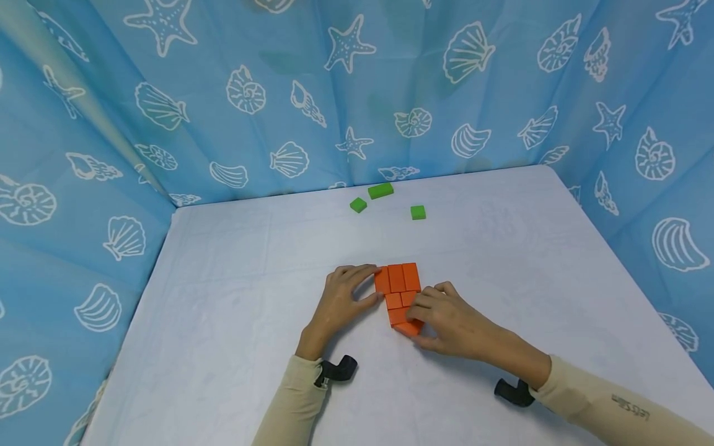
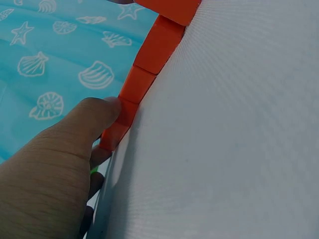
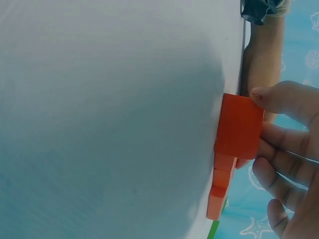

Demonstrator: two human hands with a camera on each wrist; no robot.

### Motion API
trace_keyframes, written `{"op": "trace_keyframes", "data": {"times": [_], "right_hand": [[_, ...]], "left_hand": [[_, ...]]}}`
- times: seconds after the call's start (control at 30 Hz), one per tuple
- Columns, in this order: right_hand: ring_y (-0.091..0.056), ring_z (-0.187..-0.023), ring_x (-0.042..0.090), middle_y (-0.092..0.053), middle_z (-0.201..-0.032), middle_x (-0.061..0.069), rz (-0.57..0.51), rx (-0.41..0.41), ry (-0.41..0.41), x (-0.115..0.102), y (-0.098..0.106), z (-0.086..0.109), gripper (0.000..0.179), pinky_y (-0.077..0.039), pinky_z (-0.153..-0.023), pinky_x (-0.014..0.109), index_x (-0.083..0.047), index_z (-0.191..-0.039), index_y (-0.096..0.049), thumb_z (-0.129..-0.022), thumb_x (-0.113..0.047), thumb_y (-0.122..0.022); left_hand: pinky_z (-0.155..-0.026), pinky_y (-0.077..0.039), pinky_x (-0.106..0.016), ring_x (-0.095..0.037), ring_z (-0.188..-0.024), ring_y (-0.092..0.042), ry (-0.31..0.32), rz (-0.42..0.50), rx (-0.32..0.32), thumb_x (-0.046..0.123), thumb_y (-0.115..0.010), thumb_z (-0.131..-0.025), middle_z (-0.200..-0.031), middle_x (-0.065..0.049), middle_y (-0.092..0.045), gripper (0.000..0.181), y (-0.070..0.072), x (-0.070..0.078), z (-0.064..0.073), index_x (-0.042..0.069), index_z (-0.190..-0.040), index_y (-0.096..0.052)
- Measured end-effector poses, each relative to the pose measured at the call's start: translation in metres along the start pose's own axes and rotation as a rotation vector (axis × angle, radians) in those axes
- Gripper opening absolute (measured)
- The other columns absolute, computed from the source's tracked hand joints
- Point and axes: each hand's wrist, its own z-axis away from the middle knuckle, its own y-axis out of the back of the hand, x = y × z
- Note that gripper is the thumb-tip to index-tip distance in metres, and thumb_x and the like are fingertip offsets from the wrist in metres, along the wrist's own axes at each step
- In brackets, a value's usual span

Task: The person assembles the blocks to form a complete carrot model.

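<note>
Several orange blocks (image 1: 396,278) lie flat against one another on the white table, forming a compact group. My left hand (image 1: 337,303) spans the far-left orange block (image 1: 382,280), with a fingertip at its far end and the thumb at its near end. In the left wrist view that thumb (image 2: 107,109) presses on the block's side. At the near end of the group, my right hand (image 1: 454,322) pinches an orange block (image 3: 240,127) between thumb and fingers. Its fingers partly cover the neighbouring blocks in the head view.
Beyond the orange group lie three green blocks: a longer one (image 1: 381,191), a small one (image 1: 359,205) turned cornerwise, and another small one (image 1: 418,212) to the right. A blue curtain (image 1: 346,93) with white shells and starfish borders the table (image 1: 234,322) at the back and sides.
</note>
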Motion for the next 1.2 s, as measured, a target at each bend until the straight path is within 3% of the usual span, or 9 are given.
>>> {"op": "trace_keyframes", "data": {"times": [0.27,0.47,0.77,1.0,1.2], "right_hand": [[-0.054,-0.092,0.014,-0.063,-0.097,-0.005,-0.017,-0.012,-0.005,0.004,-0.001,-0.008,0.032,-0.040,-0.090,0.045,-0.016,-0.100,-0.073,-0.077,-0.034,-0.086],[-0.057,-0.101,0.016,-0.066,-0.104,-0.004,-0.055,-0.028,-0.091,0.019,0.017,-0.032,0.033,-0.038,-0.092,0.046,-0.014,-0.107,-0.074,-0.083,-0.034,-0.083],[-0.057,-0.113,0.027,-0.067,-0.114,0.005,-0.044,-0.048,-0.273,0.092,0.036,-0.108,0.028,-0.035,-0.094,0.049,-0.010,-0.115,-0.072,-0.092,-0.025,-0.074],[-0.050,-0.125,0.036,-0.063,-0.127,0.015,-0.001,-0.082,-0.397,0.154,0.016,-0.165,0.034,-0.035,-0.097,0.054,-0.005,-0.123,-0.069,-0.096,-0.024,-0.068],[-0.038,-0.137,0.038,-0.051,-0.145,0.016,0.062,-0.172,-0.457,0.181,-0.009,-0.187,0.044,-0.027,-0.105,0.059,-0.006,-0.138,-0.060,-0.099,-0.026,-0.064]], "left_hand": [[-0.106,-0.034,-0.045,-0.020,-0.126,-0.047,0.009,-0.002,-0.003,0.046,-0.067,-0.094,-0.143,0.008,-0.056,0.052,0.004,-0.006,-0.002,0.026,-0.141,-0.059],[-0.105,-0.034,-0.046,-0.021,-0.125,-0.048,0.006,0.006,0.014,0.045,-0.068,-0.093,-0.141,0.007,-0.057,0.051,0.007,-0.009,-0.004,0.025,-0.140,-0.060],[-0.105,-0.034,-0.045,-0.020,-0.126,-0.047,0.021,0.002,-0.007,0.045,-0.068,-0.093,-0.142,0.007,-0.057,0.051,0.007,-0.010,-0.006,0.026,-0.140,-0.060],[-0.105,-0.034,-0.044,-0.020,-0.125,-0.048,0.011,-0.016,0.004,0.046,-0.068,-0.093,-0.141,0.009,-0.058,0.051,0.004,-0.009,-0.003,0.026,-0.139,-0.061],[-0.106,-0.034,-0.046,-0.021,-0.125,-0.048,-0.007,-0.002,0.006,0.044,-0.069,-0.093,-0.140,0.008,-0.058,0.051,0.001,-0.003,0.001,0.023,-0.138,-0.061]]}}
